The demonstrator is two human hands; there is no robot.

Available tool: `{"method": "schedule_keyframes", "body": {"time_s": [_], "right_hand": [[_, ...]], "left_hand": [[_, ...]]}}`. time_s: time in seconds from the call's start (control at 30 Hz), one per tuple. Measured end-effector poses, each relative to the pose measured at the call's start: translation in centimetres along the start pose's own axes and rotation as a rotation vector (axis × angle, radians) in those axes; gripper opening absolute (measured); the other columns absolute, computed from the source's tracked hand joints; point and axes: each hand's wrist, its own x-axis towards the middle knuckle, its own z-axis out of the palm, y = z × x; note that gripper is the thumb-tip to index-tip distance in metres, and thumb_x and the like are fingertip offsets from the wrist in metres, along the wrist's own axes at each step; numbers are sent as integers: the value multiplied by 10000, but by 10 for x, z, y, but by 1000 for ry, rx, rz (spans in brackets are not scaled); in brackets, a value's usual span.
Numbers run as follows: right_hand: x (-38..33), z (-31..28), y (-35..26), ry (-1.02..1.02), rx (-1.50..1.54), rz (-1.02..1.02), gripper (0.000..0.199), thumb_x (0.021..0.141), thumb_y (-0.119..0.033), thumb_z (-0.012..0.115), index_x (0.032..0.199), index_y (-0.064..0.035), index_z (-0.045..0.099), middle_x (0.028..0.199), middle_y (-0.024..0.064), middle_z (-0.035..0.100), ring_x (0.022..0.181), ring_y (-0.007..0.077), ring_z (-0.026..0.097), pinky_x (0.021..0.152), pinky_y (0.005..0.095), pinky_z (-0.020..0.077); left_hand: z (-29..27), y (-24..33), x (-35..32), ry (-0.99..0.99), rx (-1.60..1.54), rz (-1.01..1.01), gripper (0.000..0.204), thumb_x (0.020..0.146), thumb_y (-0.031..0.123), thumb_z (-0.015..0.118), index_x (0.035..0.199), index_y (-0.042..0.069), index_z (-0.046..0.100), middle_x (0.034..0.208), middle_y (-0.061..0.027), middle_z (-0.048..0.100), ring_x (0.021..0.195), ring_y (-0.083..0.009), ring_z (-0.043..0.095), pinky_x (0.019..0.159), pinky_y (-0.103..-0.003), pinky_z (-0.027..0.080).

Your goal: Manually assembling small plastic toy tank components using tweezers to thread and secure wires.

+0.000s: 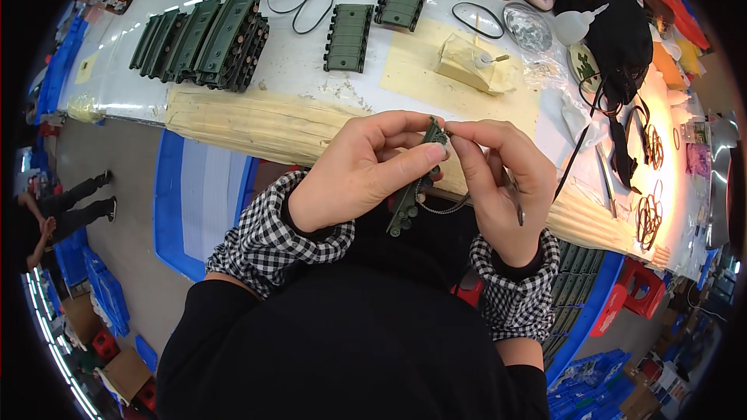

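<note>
Two raised hands, left hand [354, 175] gripping green track part [412, 187], right hand [498, 179] pinching its top

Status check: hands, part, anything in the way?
Left hand grips green track piece. Right hand pinches its top end. Nothing between hands; worktable behind.

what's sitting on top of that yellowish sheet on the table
On the yellowish sheet rests a crumpled pale plastic bag with a small stick-like tool poking out. What is inside the bag or under it cannot be seen.
</note>
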Motion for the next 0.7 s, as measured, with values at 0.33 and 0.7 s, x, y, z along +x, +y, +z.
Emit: {"method": "schedule_keyframes", "body": {"time_s": [0.33,0.7], "right_hand": [[-7,5,1,16,-37,-72,97,820,37,648,911,3,649,789,101,663,643,173,658,547,251,517],[-15,11,17,92,-133,-280,157,771,35,679,920,-1,646,813,120,679,610,230,638,532,290,488]], "left_hand": [[4,-1,-1,8,-14,46,468,893,193,637,1229,-101,495,1054,-116,644,902,-101,622,775,-220,493],[5,-8,0,-18,-124,-39,389,937,178,578,1227,-73,517,1006,-75,644,888,-83,618,716,-206,490]]}}
